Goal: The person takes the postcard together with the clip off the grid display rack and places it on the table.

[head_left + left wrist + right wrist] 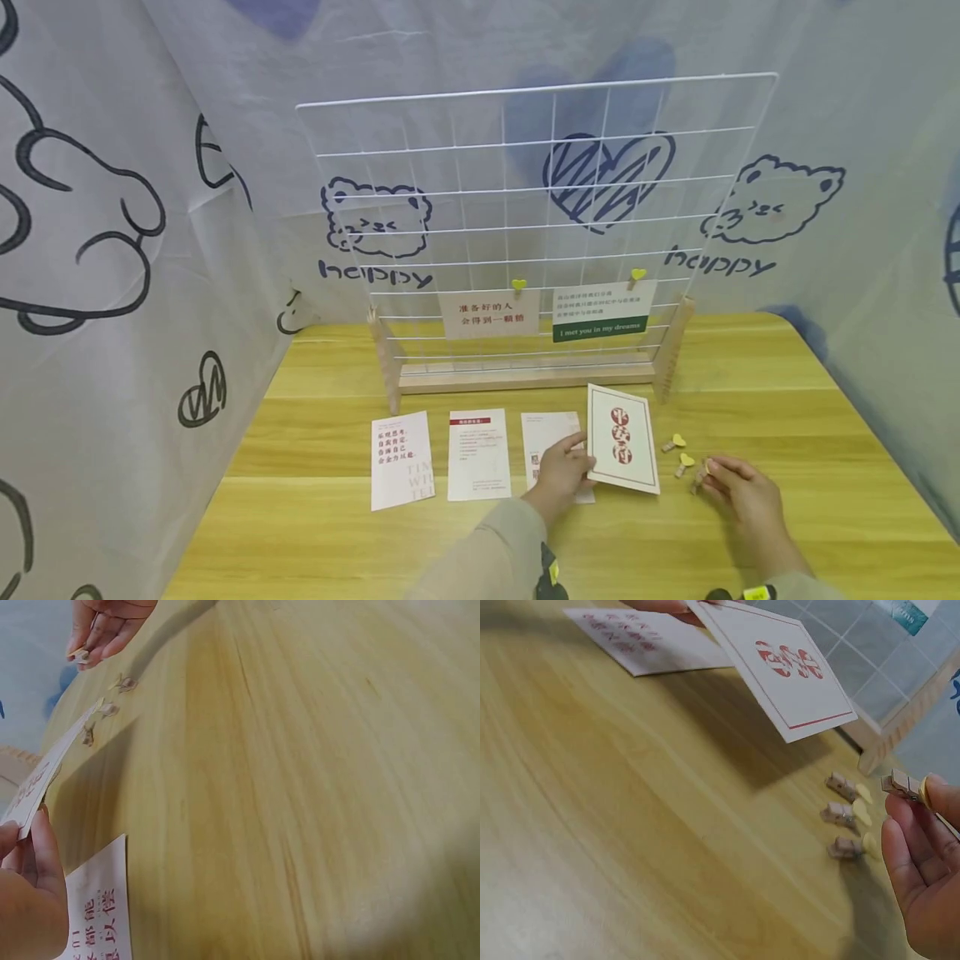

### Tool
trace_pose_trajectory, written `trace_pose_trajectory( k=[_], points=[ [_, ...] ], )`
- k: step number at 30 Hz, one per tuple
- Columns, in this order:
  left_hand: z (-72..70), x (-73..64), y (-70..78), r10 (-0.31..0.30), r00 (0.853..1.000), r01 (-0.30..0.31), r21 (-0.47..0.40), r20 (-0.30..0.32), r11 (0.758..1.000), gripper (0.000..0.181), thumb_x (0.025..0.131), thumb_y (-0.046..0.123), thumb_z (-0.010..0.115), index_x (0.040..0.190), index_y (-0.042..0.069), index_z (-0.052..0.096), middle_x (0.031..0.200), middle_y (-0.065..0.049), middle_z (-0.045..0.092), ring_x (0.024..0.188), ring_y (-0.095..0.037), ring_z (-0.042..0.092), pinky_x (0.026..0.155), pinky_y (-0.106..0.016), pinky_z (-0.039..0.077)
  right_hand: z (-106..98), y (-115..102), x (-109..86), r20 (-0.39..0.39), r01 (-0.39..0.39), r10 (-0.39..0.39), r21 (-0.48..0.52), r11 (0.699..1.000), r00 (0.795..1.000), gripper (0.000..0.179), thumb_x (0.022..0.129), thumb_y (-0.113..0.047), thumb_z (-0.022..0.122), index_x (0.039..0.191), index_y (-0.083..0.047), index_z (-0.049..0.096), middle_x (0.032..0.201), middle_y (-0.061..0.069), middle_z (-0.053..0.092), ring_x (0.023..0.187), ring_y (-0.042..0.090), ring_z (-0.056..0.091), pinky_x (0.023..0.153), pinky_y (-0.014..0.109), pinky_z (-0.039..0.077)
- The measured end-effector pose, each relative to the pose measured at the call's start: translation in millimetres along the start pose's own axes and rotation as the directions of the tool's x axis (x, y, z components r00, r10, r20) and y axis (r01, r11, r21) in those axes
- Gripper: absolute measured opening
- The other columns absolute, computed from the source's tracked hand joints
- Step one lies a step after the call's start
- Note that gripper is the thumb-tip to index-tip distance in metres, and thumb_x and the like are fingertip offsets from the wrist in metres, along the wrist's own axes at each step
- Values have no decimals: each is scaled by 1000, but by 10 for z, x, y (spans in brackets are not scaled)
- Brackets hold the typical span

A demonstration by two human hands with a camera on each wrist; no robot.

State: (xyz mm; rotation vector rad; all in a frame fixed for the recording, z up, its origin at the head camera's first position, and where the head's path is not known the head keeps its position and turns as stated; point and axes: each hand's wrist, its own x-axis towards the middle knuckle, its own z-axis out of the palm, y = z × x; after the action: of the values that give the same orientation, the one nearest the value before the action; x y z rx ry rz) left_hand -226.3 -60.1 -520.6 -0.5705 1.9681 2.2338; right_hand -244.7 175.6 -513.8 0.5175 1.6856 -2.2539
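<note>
Raised card in the left hand, small clip in the right, both above the tabletop [322, 550].
The white wire grid [552, 188] spans the upper middle of the head view, with two clipped cards [489, 315] low on it; three flat cards [478, 458] lie at lower centre. The raised card [621, 437], right of them, looks light and fairly stiff, since it stays flat when held at one side; it could crease, so an edge grip seems best. The hands are apart: the left hand [558, 475] pinches the card's left edge, while the right hand [750, 500], at lower right, pinches a wooden clip [904, 784] by its heart end. That clip looks light, springy and easily dropped; squeezing the heart end should open it. Three loose clips [842, 814] lie nearby.
</note>
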Motion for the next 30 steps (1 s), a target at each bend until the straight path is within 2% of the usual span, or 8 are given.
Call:
trace_pose_trajectory(
  k=[3,5,10,12,19,23,28,30],
  points=[
    [21,1,-27,-5,1000,5,2,-19,1000,44,76,-6,55,118,6,51,89,-6,62,62,-14,58,54,-26,50,-22,42,-5,-6,-3,2,-38,999,1000,15,80,-6,61,73,-20,63,74,-5,60,70,7,59,74,19,46],
    [32,4,-49,-8,1000,8,13,-27,1000,45,76,-6,55,119,7,51,87,-5,61,61,-13,56,53,-25,50,-51,85,11,-11,7,-8,-103,995,1000,12,79,-7,62,75,-18,62,75,-5,59,70,7,58,73,20,47],
    [63,11,-75,-6,999,8,38,-50,999,45,76,-7,55,119,7,51,81,-2,59,60,-11,54,51,-24,49,-122,165,51,-7,50,-54,-295,954,999,4,79,-10,62,81,-11,59,74,-6,58,68,6,58,68,21,49],
    [72,15,-78,-5,999,7,39,-50,999,45,76,-7,55,119,7,51,81,-3,58,60,-10,53,51,-23,49,-136,174,50,4,62,-65,-353,934,998,10,79,-9,61,87,-3,58,73,-5,58,67,6,58,66,21,49],
    [83,24,-92,-14,998,18,70,-56,997,46,76,-6,55,120,8,50,83,-4,55,59,-10,52,51,-23,49,-192,191,50,23,55,-50,-449,892,998,29,77,-8,63,95,13,54,73,-2,59,64,9,57,62,22,50],
    [79,29,-120,-19,998,26,110,-61,994,46,76,-7,55,120,7,50,93,-9,55,58,-11,52,50,-22,49,-201,211,45,43,77,-63,-522,849,997,37,77,-9,64,99,18,50,75,0,60,65,9,57,62,22,50],
    [73,23,-127,-15,998,25,149,-64,988,44,76,-6,56,118,6,52,103,-17,54,60,-12,54,51,-23,49,-171,209,25,45,110,-103,-586,803,994,33,77,-8,63,95,18,53,76,0,60,64,6,56,61,20,49],
    [69,18,-119,-17,998,26,162,-55,986,43,76,-5,56,117,6,52,104,-18,54,62,-12,55,51,-23,49,-163,195,18,41,119,-119,-595,795,992,30,77,-6,62,94,18,53,76,1,60,63,5,56,61,19,49]
  ],
)
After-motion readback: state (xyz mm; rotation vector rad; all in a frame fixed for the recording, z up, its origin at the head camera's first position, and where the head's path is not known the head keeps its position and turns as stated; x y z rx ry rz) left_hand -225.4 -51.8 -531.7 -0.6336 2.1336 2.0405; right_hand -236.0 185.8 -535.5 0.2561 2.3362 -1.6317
